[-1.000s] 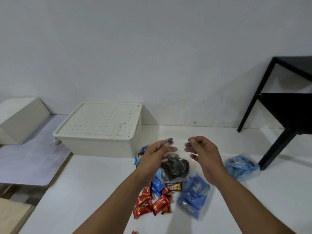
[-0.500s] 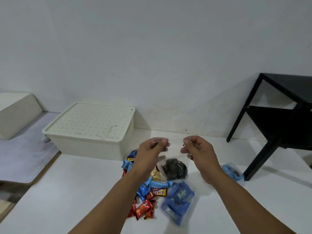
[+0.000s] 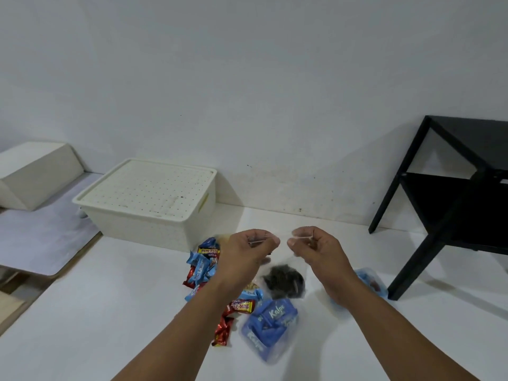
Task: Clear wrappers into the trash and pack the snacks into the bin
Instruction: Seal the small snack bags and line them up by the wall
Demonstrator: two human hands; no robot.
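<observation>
My left hand (image 3: 248, 254) and my right hand (image 3: 316, 250) are raised side by side, each pinching a top corner of a clear plastic bag (image 3: 284, 280) that hangs between them with dark swirl cookies inside. Below them on the white floor lies a pile of red and blue snack packets (image 3: 204, 268) and a clear bag of blue Kalpa snacks (image 3: 270, 327). Another clear bag of blue snacks (image 3: 371, 281) lies to the right, partly hidden by my right forearm. A cream bin (image 3: 154, 204) with a perforated lid on it stands behind the pile, to the left.
A black side table (image 3: 450, 193) stands at the right against the white wall. A cream slanted box (image 3: 35, 174) sits at the far left on a pale mat (image 3: 41, 243). A wooden edge shows at the lower left.
My hands have closed onto the top edge of the cookie bag and lifted it slightly. The view has shifted, so the bin and snacks sit further left in frame.
</observation>
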